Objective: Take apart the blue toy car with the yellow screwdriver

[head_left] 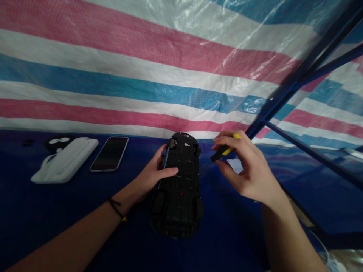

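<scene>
A toy car point(184, 189) lies upside down, its black underside and wheels facing me. My left hand point(159, 170) grips the car's left side, the thumb resting on the underside and the fingers hidden beneath. In my right hand point(249, 170) is a screwdriver point(222, 152) with a black and yellow handle, pinched between thumb and fingers. Its thin shaft points down and left toward the car's right edge. Whether the tip touches the car I cannot tell. Below my right hand a small pale object with a bright face point(235, 165) shows in part.
On the blue surface point(124, 234) to the left lie a smartphone point(110, 154), a white power bank point(68, 160) and a round black item with white eye shapes point(59, 141). A striped tarp point(141, 83) hangs behind. Blue metal bars point(283, 98) cross at the right.
</scene>
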A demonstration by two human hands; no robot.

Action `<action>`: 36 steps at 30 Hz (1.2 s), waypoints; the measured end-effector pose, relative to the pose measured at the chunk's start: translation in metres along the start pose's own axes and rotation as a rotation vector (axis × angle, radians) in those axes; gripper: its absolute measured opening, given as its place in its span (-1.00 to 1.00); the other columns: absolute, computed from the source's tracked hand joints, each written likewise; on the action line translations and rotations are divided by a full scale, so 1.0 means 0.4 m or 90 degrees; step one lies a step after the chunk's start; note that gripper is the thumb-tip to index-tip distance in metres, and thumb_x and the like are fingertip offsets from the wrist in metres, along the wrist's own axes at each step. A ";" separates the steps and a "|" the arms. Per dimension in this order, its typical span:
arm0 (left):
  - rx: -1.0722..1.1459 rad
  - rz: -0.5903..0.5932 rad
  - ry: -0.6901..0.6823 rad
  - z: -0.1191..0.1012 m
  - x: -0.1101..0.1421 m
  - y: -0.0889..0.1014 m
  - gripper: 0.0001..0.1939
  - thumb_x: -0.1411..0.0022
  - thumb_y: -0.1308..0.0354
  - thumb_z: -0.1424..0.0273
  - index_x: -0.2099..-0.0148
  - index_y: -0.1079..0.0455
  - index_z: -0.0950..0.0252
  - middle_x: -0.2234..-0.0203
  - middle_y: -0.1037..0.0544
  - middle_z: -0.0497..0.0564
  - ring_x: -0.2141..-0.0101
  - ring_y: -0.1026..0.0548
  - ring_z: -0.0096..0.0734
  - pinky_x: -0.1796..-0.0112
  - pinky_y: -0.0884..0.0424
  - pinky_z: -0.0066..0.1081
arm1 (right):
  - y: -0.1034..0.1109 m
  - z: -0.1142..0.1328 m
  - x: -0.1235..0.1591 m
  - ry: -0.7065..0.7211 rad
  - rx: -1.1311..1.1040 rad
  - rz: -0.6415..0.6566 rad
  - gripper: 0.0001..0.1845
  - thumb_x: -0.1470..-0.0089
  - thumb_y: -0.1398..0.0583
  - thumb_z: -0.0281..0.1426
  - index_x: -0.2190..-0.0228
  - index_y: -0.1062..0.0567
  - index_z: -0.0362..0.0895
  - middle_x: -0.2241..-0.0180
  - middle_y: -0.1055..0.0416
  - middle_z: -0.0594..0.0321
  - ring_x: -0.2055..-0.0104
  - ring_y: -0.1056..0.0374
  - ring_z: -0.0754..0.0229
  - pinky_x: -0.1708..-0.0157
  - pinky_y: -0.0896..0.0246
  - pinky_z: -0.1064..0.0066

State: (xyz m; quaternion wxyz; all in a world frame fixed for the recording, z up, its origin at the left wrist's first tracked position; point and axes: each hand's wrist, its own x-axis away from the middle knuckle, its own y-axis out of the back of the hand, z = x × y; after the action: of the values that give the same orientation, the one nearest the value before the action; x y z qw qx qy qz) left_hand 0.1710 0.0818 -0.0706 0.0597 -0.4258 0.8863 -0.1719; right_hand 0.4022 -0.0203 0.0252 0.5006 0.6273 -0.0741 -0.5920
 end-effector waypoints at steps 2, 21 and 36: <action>0.003 0.000 0.007 -0.001 0.000 0.000 0.17 0.00 -0.57 0.23 -0.52 -0.01 0.16 -0.17 -0.53 0.20 -0.18 -0.52 0.16 -0.16 -0.44 -0.02 | -0.003 -0.001 -0.001 0.020 0.037 -0.022 -0.59 -0.22 -0.31 -0.52 -0.07 -0.43 -0.02 0.05 -0.44 0.15 0.07 -0.46 0.08 0.11 -0.44 0.20; 0.033 0.021 0.002 0.004 -0.003 0.006 0.14 -0.03 -0.56 0.28 -0.51 0.00 0.16 -0.16 -0.55 0.16 -0.14 -0.55 0.05 -0.07 -0.51 -0.16 | -0.008 -0.004 -0.001 0.040 0.019 -0.044 -0.63 -0.22 -0.31 -0.55 -0.02 -0.45 -0.03 0.10 -0.44 0.19 0.17 -0.44 0.17 0.18 -0.40 0.31; 0.017 -0.001 0.013 0.004 -0.002 0.006 0.20 0.01 -0.57 0.26 -0.53 0.03 0.16 -0.13 -0.56 0.18 -0.13 -0.55 0.12 -0.10 -0.49 -0.06 | -0.008 -0.006 -0.001 0.046 0.013 -0.041 -0.60 -0.19 -0.31 -0.56 -0.02 -0.44 -0.02 0.07 -0.42 0.16 0.07 -0.43 0.12 0.12 -0.44 0.27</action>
State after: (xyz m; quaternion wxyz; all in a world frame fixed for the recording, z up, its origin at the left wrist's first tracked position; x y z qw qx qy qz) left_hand 0.1703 0.0834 -0.0728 0.0560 -0.4242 0.8840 -0.1884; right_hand 0.4026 -0.0170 0.0228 0.4774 0.6552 -0.0419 -0.5840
